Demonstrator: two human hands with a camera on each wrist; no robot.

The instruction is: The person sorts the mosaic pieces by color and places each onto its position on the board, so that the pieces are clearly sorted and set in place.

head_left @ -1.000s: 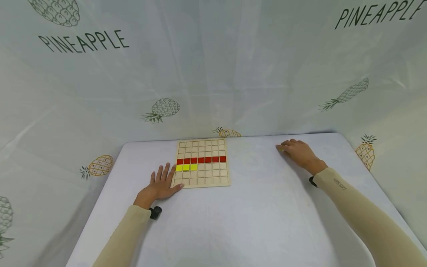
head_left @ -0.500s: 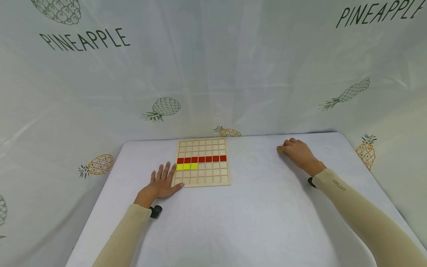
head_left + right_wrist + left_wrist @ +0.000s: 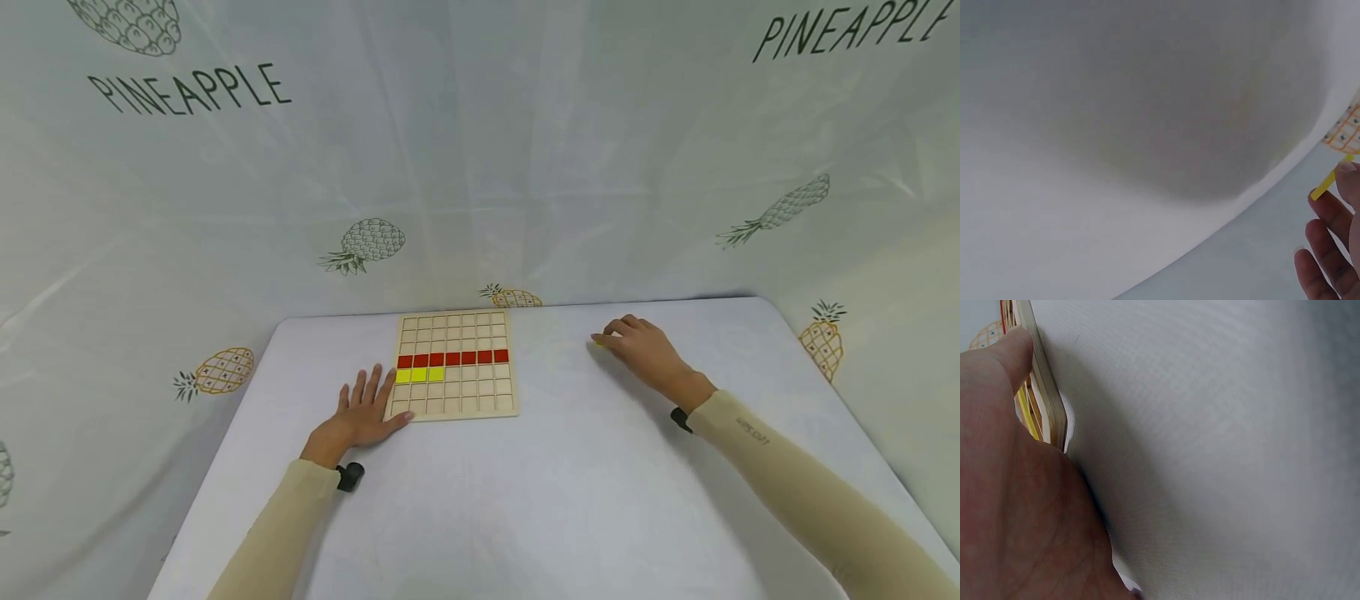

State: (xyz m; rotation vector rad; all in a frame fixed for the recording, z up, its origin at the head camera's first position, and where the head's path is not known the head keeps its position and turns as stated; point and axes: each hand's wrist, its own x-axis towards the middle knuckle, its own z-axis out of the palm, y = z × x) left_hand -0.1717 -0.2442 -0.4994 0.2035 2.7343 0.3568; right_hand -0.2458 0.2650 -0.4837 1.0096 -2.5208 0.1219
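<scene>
A pale wooden grid board (image 3: 480, 406) lies flat toward the back of the table. Across its middle runs a full row of red square tiles (image 3: 453, 359), and in the row just below, three yellow square tiles (image 3: 419, 375) fill the leftmost cells. My left hand (image 3: 360, 419) lies spread at the board's lower left corner, its thumb on the front edge. Well to the right of the board, my right hand (image 3: 641, 350) pinches a yellow tile (image 3: 1329, 182) between thumb and index finger; the other fingers are loosely bent in the right wrist view.
The board rests on a white-covered table (image 3: 525, 508). Behind and at both sides hangs a pale curtain (image 3: 600, 150) printed with pineapples. A black strap (image 3: 350, 477) circles the left wrist.
My right hand, with the yellow tile between its fingers, has moved left toward the board over the last half second. The left hand and the board have stayed in place.
</scene>
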